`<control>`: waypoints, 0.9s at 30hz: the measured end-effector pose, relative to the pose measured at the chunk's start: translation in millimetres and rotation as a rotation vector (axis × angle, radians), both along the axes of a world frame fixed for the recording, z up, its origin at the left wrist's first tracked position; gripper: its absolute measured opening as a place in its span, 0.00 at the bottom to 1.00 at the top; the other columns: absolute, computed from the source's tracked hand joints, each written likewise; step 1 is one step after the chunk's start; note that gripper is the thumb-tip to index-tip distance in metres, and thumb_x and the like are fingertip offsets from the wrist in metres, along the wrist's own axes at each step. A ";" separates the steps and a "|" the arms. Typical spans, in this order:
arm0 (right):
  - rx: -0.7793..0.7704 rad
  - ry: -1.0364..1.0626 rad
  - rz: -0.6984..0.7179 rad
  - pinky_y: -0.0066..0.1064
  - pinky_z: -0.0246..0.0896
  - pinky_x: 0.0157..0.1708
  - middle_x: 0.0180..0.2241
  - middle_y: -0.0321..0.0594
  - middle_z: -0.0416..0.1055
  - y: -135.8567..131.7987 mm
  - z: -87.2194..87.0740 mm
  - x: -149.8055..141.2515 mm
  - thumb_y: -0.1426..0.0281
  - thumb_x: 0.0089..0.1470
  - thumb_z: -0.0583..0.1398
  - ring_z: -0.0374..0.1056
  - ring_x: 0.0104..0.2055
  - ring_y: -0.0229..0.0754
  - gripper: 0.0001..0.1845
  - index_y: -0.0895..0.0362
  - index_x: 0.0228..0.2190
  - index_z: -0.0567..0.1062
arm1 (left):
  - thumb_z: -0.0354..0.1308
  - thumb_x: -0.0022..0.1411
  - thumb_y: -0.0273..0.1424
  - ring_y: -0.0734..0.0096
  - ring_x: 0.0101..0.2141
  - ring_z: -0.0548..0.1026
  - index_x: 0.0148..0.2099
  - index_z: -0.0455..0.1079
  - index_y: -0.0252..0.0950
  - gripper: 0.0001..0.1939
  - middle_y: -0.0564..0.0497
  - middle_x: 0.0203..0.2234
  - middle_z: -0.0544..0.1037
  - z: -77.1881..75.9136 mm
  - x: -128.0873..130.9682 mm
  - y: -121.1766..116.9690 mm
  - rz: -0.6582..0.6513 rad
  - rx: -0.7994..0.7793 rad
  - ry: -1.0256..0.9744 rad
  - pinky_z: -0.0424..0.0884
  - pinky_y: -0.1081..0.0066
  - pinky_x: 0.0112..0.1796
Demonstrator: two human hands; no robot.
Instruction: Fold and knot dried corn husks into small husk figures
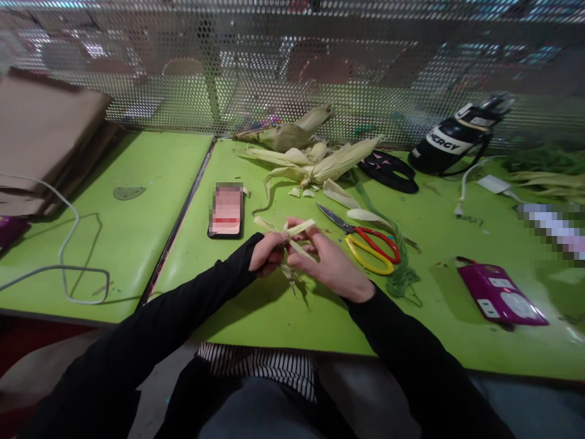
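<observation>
- The pale corn husk strips (301, 230) are between the two hands, above the near part of the green counter (320, 329), crossing one another, with frayed ends hanging below.
- The left hand (269, 251) grasps the husk strips near their crossing, thumb on top, fingers curled under.
- The right hand (338, 265) has its fingers spread and partly bent around the strips; whether it grips them firmly, I cannot tell.
- The strips look very light, thin and bendable, likely to split along the grain if pulled sideways.
- The crossing seems the best place to pinch; the loose ends would give a weaker hold.
- Scissors (336, 217) lie beside green twine (403, 275), near the right hand; more corn husks (345, 163) lie beyond.
</observation>
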State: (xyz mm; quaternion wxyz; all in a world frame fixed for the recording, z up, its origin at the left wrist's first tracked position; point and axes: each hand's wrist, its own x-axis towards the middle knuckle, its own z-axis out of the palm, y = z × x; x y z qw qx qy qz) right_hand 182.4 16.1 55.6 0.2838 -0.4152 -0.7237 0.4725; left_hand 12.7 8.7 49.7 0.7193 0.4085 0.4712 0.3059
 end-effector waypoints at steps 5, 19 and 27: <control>0.022 -0.020 0.028 0.44 0.65 0.52 0.45 0.45 0.76 8.2 -4.8 2.3 0.55 0.56 0.61 0.71 0.50 0.49 0.22 0.55 0.48 0.74 | 0.47 0.66 0.41 0.84 0.10 0.55 0.23 0.55 0.36 0.21 0.60 0.13 0.54 0.7 -5.3 0.2 -0.079 0.034 -0.073 0.46 0.80 0.12; 0.276 0.009 -0.179 0.33 0.65 0.39 0.34 0.37 0.74 12.9 -12.6 7.1 0.61 0.58 0.61 0.69 0.37 0.41 0.08 0.53 0.33 0.77 | 0.51 0.63 0.21 0.79 0.18 0.71 0.41 0.68 0.29 0.06 0.51 0.23 0.76 -2.6 1.6 4.4 0.008 -0.076 -0.244 0.69 0.76 0.22; 0.471 0.041 -0.137 0.40 0.65 0.46 0.38 0.38 0.75 11.6 -5.4 8.4 0.62 0.59 0.61 0.70 0.43 0.44 0.07 0.49 0.36 0.78 | 0.57 0.63 0.32 0.76 0.26 0.71 0.37 0.71 0.31 0.08 0.47 0.33 0.74 1.0 -5.0 -2.9 0.163 0.266 0.041 0.67 0.78 0.20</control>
